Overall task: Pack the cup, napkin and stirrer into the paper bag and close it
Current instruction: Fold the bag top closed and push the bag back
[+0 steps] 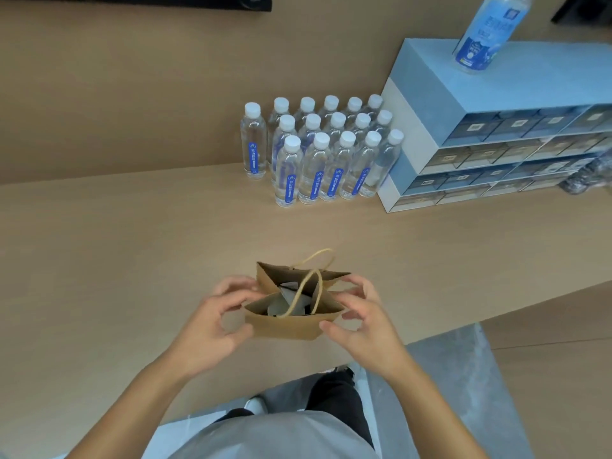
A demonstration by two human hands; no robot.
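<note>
the paper bag point(284, 326) stands upright on the tan bench point(132, 246), near its front edge and right in front of the person. its mouth is open, the two side panels folded inward so the opening looks pinched into a bow-tie shape, and something grey and dark shows inside — too shadowed to tell which item it is. two twine handles point(306, 293) rise from the rim, one looping over the opening, the other arching behind it.

the left hand point(207, 329) holds the bag's left end, its grip pinching the paper there with the thumb low against the front panel and the fingers curled at the folded side. the right hand point(362, 321) does the same at the right end, thumb pressed on the front panel, fingertips on the creased side.

further back on the bench a cluster of water bottles point(326, 150) stands in rows, just beside a blue drawer cabinet point(490, 134) — one larger blue-labelled bottle point(486, 31) stands on top of it
</note>
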